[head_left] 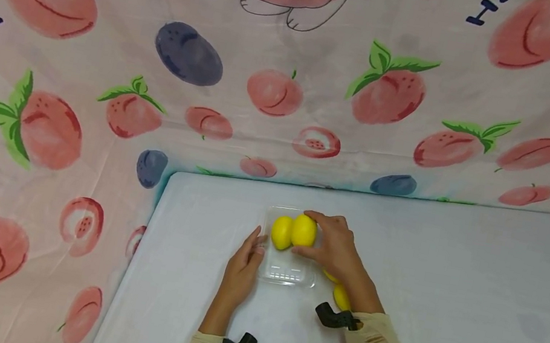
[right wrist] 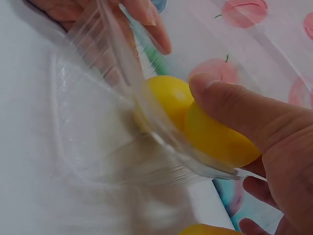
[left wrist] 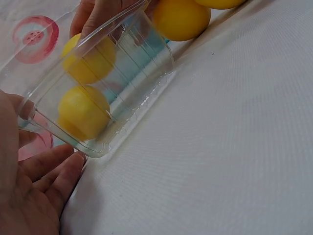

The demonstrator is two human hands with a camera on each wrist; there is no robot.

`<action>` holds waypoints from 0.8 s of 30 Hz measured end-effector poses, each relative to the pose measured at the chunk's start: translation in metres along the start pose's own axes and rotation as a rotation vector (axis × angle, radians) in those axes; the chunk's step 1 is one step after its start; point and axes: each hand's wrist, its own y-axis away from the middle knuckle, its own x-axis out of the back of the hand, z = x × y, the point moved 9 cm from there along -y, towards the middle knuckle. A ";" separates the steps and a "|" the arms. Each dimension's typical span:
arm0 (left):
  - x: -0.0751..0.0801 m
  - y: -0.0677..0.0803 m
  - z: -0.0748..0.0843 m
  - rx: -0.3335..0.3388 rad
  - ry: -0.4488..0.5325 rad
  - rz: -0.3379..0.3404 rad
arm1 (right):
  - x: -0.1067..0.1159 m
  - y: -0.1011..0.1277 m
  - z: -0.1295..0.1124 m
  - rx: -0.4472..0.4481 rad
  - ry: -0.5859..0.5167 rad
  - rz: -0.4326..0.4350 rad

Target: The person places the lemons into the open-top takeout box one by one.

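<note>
A clear plastic container stands on the table, one yellow lemon inside at its far left. My right hand pinches a second lemon between thumb and fingers, right beside the first and within the container's walls. In the right wrist view the thumb lies across the top of that held lemon. My left hand rests along the container's left side, its fingers fairly straight and touching the wall and rim.
More lemons lie on the white table to the container's right, partly hidden under my right wrist. A fruit-print cloth hangs behind the table and along its left side.
</note>
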 end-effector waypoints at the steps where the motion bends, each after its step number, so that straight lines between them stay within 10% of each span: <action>1: 0.000 0.000 0.000 0.001 0.002 -0.003 | -0.001 -0.001 0.000 0.000 0.017 0.001; 24: 0.000 0.000 -0.003 -0.014 0.009 -0.008 | 0.005 0.000 -0.003 0.014 0.040 0.046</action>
